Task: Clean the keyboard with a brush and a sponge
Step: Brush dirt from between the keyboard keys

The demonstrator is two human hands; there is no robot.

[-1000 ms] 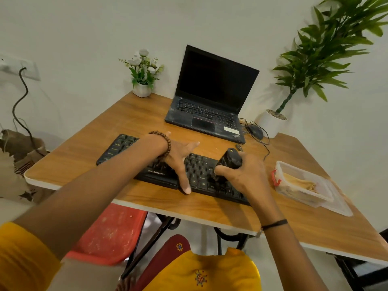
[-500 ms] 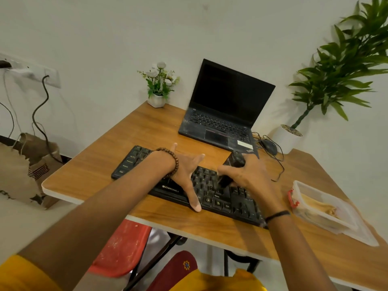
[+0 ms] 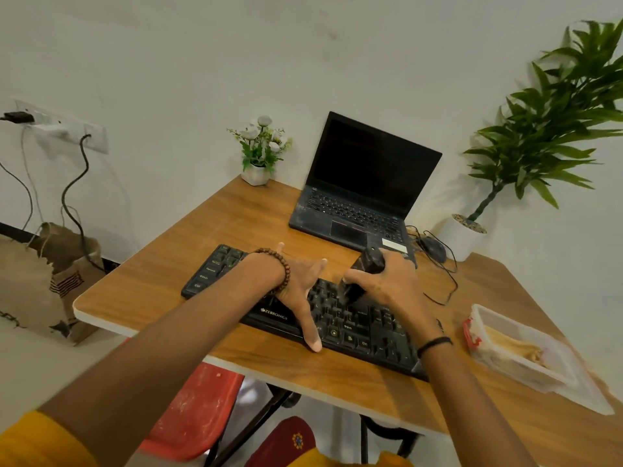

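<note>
A black keyboard [image 3: 357, 326] lies near the front edge of the wooden table [image 3: 161, 284]. My left hand [image 3: 300, 284] rests flat on its middle with fingers spread, thumb over the front edge, pinning it down. My right hand [image 3: 387, 284] grips a black brush [image 3: 365, 264] by its handle; the bristle end points down onto the keys right of the left hand. No sponge is clearly visible.
An open black laptop [image 3: 364, 190] stands behind the keyboard. A mouse [image 3: 433, 249] with a loose cable lies beside it. A clear plastic container [image 3: 515, 348] sits at the right. A small flower pot [image 3: 259, 153] and a large potted plant [image 3: 539, 139] stand at the back.
The camera view has shifted, so the table sits lower and further right in frame. My right hand with the brush has moved a little over the keys. The left hand stays pressed on the keyboard.
</note>
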